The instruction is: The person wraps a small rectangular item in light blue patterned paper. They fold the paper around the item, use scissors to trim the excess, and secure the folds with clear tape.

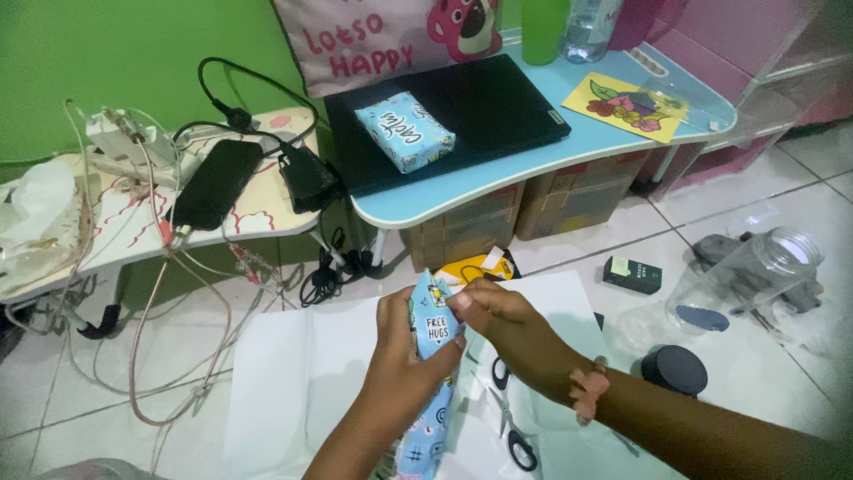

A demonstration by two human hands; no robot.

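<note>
- Nearest to me, my left hand (404, 360) has its grip wrapped tight around the blue-wrapped parcel (433, 356), thumb on one side and fingers across its patterned face, holding it off the floor.
- That parcel's long axis runs from low near my body up and away, tilted slightly right, so its top end points toward the low tables.
- At that top end, my right hand (502, 316) pinches narrow on the folded paper corner; the right is the hand nearer the fold, and the fold lies just left of its fingertips.
- Under both hands a sheet of white paper (302, 373) is spread on the tiled floor, with black-handled scissors (515, 436) lying just right of the parcel's lower part.
- Further right on the floor sit a round black lid (675, 369), a clear glass jar (755, 276) on its side and a small dark box (632, 274).
- Farthest off, a second wrapped box (404, 131) rests on a closed black laptop (462, 116) on the light-blue tabletop (533, 169), well apart from my hands.
</note>
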